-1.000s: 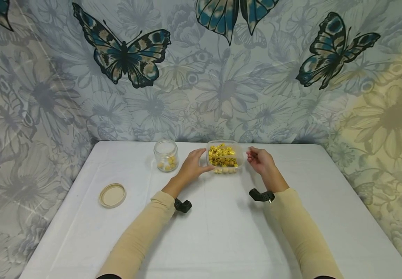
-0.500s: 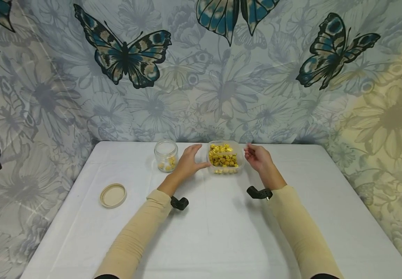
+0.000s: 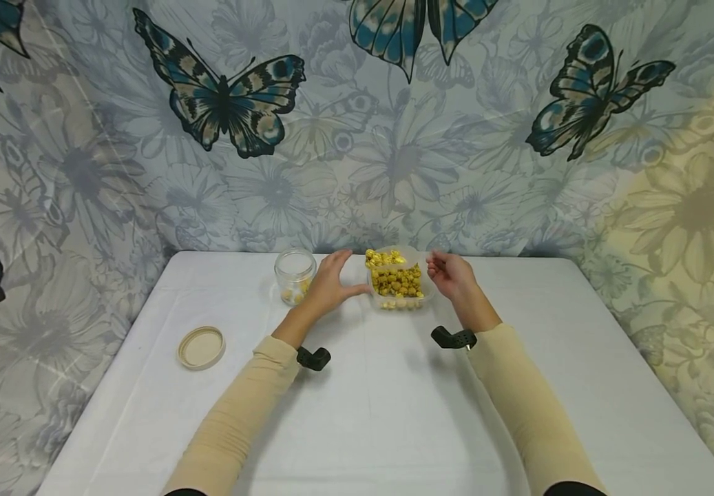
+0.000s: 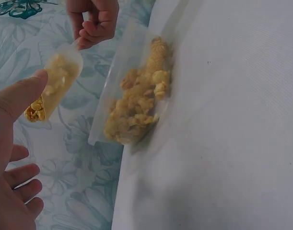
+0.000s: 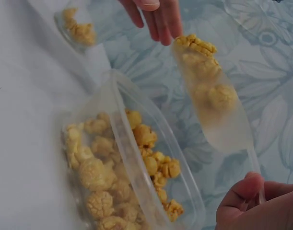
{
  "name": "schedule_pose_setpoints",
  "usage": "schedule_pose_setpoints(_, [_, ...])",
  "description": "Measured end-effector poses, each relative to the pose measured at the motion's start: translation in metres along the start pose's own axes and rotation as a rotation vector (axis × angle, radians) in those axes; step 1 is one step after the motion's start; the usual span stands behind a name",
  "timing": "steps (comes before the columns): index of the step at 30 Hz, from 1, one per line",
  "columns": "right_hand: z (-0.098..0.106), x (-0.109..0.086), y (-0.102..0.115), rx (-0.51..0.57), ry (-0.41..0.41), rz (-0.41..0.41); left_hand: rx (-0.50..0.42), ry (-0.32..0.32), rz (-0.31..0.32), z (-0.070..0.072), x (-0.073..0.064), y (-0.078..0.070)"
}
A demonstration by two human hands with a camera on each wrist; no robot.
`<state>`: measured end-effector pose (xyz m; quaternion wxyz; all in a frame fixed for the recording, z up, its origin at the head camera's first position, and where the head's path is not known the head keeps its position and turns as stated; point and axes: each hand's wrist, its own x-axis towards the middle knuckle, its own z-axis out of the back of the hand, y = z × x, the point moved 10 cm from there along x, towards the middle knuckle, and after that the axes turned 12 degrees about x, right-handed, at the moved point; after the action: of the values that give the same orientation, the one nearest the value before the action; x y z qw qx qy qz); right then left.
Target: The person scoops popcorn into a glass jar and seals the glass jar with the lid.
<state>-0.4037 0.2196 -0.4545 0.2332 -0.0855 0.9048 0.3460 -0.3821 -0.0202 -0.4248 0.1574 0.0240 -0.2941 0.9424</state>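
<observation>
My right hand (image 3: 456, 277) pinches the thin handle of a translucent scoop (image 5: 211, 127), which is loaded with yellow popcorn (image 5: 222, 97). The scoop hangs above a clear plastic container (image 5: 118, 88) that holds more caramel-coated popcorn (image 5: 99, 175). My left hand (image 3: 326, 284) is spread, thumb apart from the fingers, between the container and a glass jar (image 3: 293, 264). In the right wrist view its fingertips lie close to the scoop's front end; I cannot tell whether they touch it. The jar stands uncovered with a few popcorn pieces at its bottom, partly hidden by my left hand.
A cream round lid (image 3: 181, 350) lies at the left on the white table (image 3: 381, 427). Behind the table's far edge hangs a butterfly-patterned cloth (image 3: 406, 172). Jar and container both stand near that far edge.
My right hand has moved left and slightly up, raising the popcorn-filled scoop above the container. My left hand has drawn left, away from the container and towards the jar.
</observation>
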Motion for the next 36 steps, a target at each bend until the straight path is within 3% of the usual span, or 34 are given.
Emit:
schedule_pose_setpoints(16, [-0.025, -0.003, -0.006, -0.001, 0.05, 0.0, 0.009, -0.074, 0.047, 0.032, 0.0, 0.006])
schedule_pose_setpoints(25, [-0.04, -0.003, -0.016, -0.005, 0.067, -0.023, 0.014, -0.11, 0.107, 0.047, -0.008, 0.025])
schedule_pose_setpoints(36, [-0.047, 0.004, -0.029, -0.055, 0.059, 0.008, 0.006, -0.158, 0.147, 0.065, -0.02, 0.047])
